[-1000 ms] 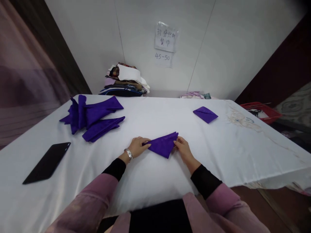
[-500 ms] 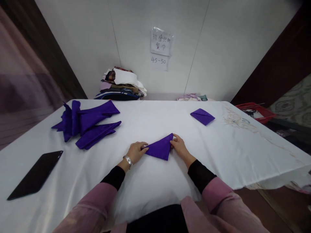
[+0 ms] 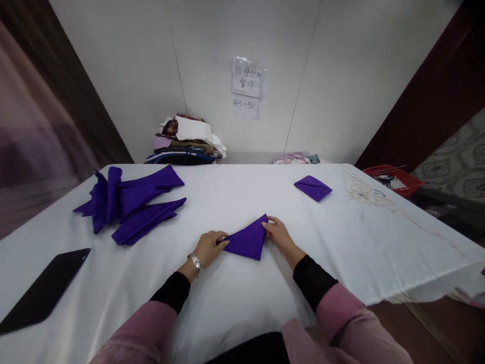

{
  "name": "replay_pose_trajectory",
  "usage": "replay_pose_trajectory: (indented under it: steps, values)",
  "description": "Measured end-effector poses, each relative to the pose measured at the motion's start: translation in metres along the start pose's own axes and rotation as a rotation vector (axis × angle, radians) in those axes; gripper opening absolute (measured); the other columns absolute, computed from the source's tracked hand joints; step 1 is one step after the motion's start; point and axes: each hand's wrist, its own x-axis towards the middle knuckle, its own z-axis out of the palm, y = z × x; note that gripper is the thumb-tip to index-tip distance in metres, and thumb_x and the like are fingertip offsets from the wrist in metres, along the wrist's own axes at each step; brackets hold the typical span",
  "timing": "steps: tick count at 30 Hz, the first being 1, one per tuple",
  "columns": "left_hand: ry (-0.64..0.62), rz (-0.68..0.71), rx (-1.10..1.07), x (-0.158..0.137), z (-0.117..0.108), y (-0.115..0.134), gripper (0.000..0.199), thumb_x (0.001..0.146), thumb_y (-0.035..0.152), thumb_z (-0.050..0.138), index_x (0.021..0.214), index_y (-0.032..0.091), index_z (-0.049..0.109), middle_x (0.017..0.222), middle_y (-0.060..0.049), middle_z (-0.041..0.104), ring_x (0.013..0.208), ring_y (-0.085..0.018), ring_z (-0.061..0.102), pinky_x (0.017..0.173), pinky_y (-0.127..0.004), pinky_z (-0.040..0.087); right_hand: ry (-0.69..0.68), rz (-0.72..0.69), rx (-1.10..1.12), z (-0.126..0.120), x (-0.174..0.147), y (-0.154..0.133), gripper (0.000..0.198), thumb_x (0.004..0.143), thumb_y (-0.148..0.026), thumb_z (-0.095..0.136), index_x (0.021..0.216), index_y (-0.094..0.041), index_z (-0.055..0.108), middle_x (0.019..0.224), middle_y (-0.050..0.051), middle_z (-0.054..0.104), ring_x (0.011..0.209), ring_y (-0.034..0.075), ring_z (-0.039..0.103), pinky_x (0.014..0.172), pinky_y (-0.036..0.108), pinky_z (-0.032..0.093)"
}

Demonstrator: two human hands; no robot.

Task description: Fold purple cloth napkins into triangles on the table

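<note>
A purple cloth napkin (image 3: 248, 239), folded into a triangular shape, lies on the white tablecloth in front of me. My left hand (image 3: 209, 247) pinches its narrow left tip between thumb and fingers. On the other side, my right hand (image 3: 278, 232) grips the upper right edge near the corner, with some fingers hidden behind the cloth. A second purple napkin (image 3: 312, 188), folded into a flat kite shape, rests farther back to the right. To the left lies a loose heap of purple napkins (image 3: 138, 199), crumpled and overlapping.
The white tablecloth (image 3: 227, 313) covers the table. A dark flat panel (image 3: 45, 288) lies at the left. Behind the table are stacked clothes (image 3: 189, 139) and a smaller cloth pile (image 3: 295, 158). A red basket (image 3: 407, 184) stands beyond the right edge. Handwritten signs (image 3: 247, 81) hang on the wall.
The camera view has tilted up slightly, so everything sits lower in the picture. Both hands keep their hold on the napkin, which looks almost the same.
</note>
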Motion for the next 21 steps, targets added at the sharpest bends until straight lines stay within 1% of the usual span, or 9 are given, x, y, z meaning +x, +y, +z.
replay_pose_trajectory:
  steps: [4, 7, 10, 13, 16, 21]
  values:
    - [-0.002, 0.007, 0.004, 0.001, 0.000, -0.001, 0.022, 0.078, 0.034, 0.052, 0.093, 0.025, 0.065, 0.077, 0.000, 0.067, 0.080, -0.018, 0.059, 0.076, -0.030, 0.045, 0.045, -0.005, -0.030, 0.002, 0.006, -0.004, 0.042, 0.061, -0.039, 0.069, 0.093, -0.015, 0.056, 0.042, -0.008, 0.047, 0.038, 0.009, 0.041, 0.039, 0.020, 0.026]
    - [-0.008, 0.010, -0.008, 0.000, 0.000, -0.001, 0.022, 0.078, 0.035, 0.052, 0.093, 0.026, 0.065, 0.078, 0.000, 0.067, 0.079, -0.018, 0.059, 0.075, -0.030, 0.045, 0.069, -0.019, -0.035, 0.001, 0.012, -0.003, 0.033, 0.060, -0.035, 0.070, 0.083, -0.015, 0.056, 0.039, -0.007, 0.046, 0.037, 0.009, 0.041, 0.039, 0.021, 0.027]
    - [0.014, -0.014, -0.035, -0.001, 0.000, -0.004, 0.024, 0.078, 0.037, 0.051, 0.094, 0.025, 0.065, 0.078, 0.000, 0.067, 0.078, -0.017, 0.060, 0.075, -0.030, 0.046, 0.073, -0.029, -0.034, -0.003, 0.015, 0.001, 0.027, 0.058, -0.031, 0.070, 0.075, -0.016, 0.055, 0.040, -0.007, 0.048, 0.037, 0.008, 0.041, 0.039, 0.020, 0.027]
    - [0.055, -0.053, -0.075, -0.003, 0.002, -0.007, 0.028, 0.079, 0.040, 0.050, 0.095, 0.023, 0.064, 0.081, -0.001, 0.066, 0.081, -0.018, 0.061, 0.077, -0.030, 0.047, 0.071, -0.038, -0.038, -0.008, 0.016, 0.005, 0.025, 0.058, -0.032, 0.069, 0.071, -0.017, 0.053, 0.044, -0.006, 0.050, 0.038, 0.008, 0.042, 0.038, 0.020, 0.027]
    - [0.093, -0.106, -0.117, -0.004, 0.006, -0.008, 0.030, 0.078, 0.041, 0.050, 0.095, 0.021, 0.064, 0.085, -0.003, 0.066, 0.084, -0.019, 0.061, 0.078, -0.031, 0.048, 0.070, -0.054, -0.059, -0.013, 0.016, 0.007, 0.024, 0.059, -0.034, 0.066, 0.070, -0.017, 0.053, 0.042, -0.007, 0.048, 0.037, 0.008, 0.041, 0.037, 0.020, 0.025]
    - [0.119, -0.143, -0.128, -0.006, 0.010, -0.006, 0.028, 0.078, 0.039, 0.050, 0.094, 0.021, 0.064, 0.081, -0.002, 0.067, 0.084, -0.019, 0.061, 0.079, -0.033, 0.048, 0.064, -0.103, -0.110, -0.013, 0.019, 0.008, 0.018, 0.061, -0.032, 0.062, 0.066, -0.018, 0.051, 0.043, -0.007, 0.047, 0.037, 0.008, 0.041, 0.039, 0.021, 0.027]
